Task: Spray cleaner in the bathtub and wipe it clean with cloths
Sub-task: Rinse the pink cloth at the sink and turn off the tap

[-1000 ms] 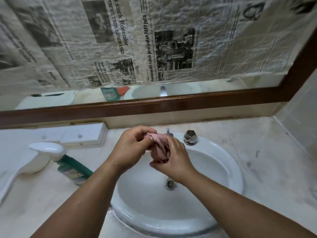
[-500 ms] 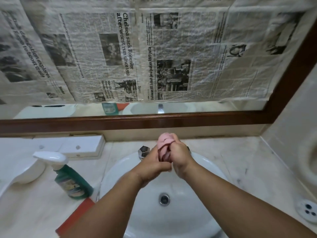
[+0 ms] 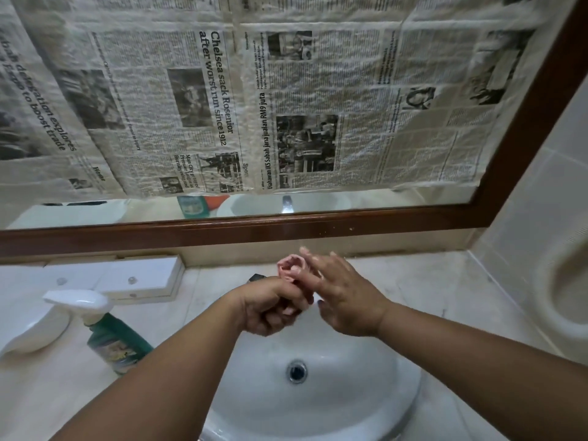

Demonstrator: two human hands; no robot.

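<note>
Pink twisted cloth [image 3: 291, 266] is gripped by left hand [image 3: 270, 308] over white round ceramic basin [image 3: 350, 405]; right hand [image 3: 346, 300] is held alongside, fingers straight.

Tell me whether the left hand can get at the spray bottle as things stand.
Probably yes. The spray bottle stands on the counter left of the sink, on the side of the left hand, nothing between them. But that hand grips the pink cloth and must release it first.
</note>
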